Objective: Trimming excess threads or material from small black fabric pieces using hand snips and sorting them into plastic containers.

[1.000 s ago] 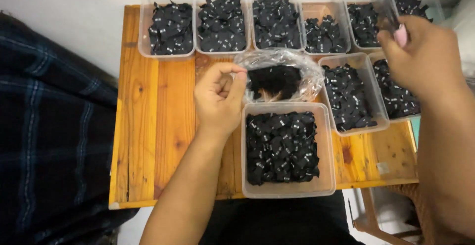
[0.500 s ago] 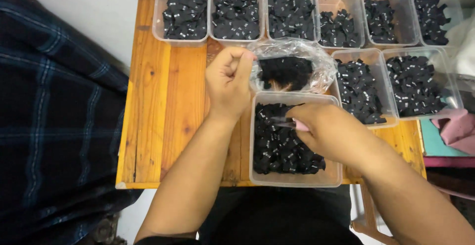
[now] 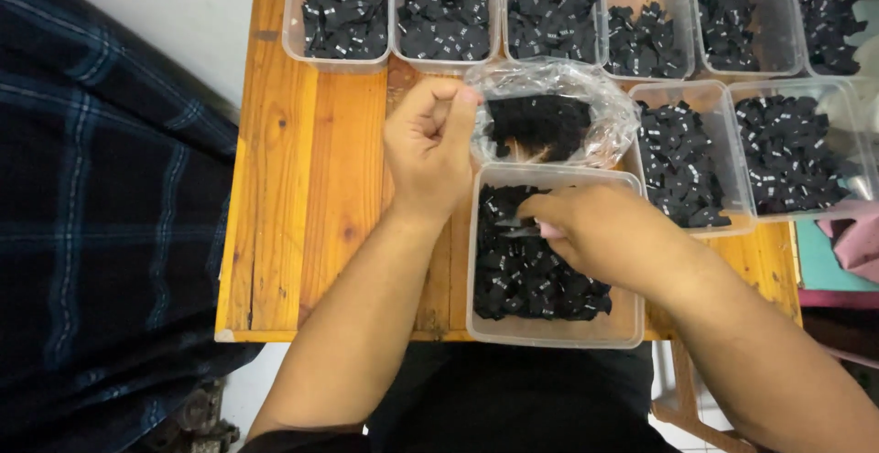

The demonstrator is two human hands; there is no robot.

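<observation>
Two hands are at work over a wooden table [image 3: 311, 197], and both are yours. Nearest to you stands a clear plastic tub [image 3: 549, 332], rectangular with rounded corners, close to the front edge of the table. It is about half full of small black fabric labels [image 3: 522, 275], flat and thin, some with tiny white marks. Your right hand [image 3: 600, 233] reaches down into this tub; its fingertips [image 3: 548, 228] pinch closed on the labels at the top of the pile, but how many it grips you cannot tell.

Just left of the tub your left hand [image 3: 430, 146] rests above the planks, the fingers curled in, and the thumb and forefinger hold the rim of a clear plastic bag [image 3: 554, 78]. The bag is crinkled and shiny, lies open just behind the tub and touches it, and has a dark heap of the same labels inside.

To the left of your left arm the table is bare, smooth orange-brown boards with knots, up to the left edge, so the free room is there. Beyond that edge hangs dark blue checked cloth [image 3: 101, 215].

To the right of the bag stand two more clear tubs [image 3: 723, 224], side by side and touching, and they fill the table almost to its right edge. Farthest from you, a row of six tubs [image 3: 339, 59] lines the back edge, wall against wall, each with black labels.
</observation>
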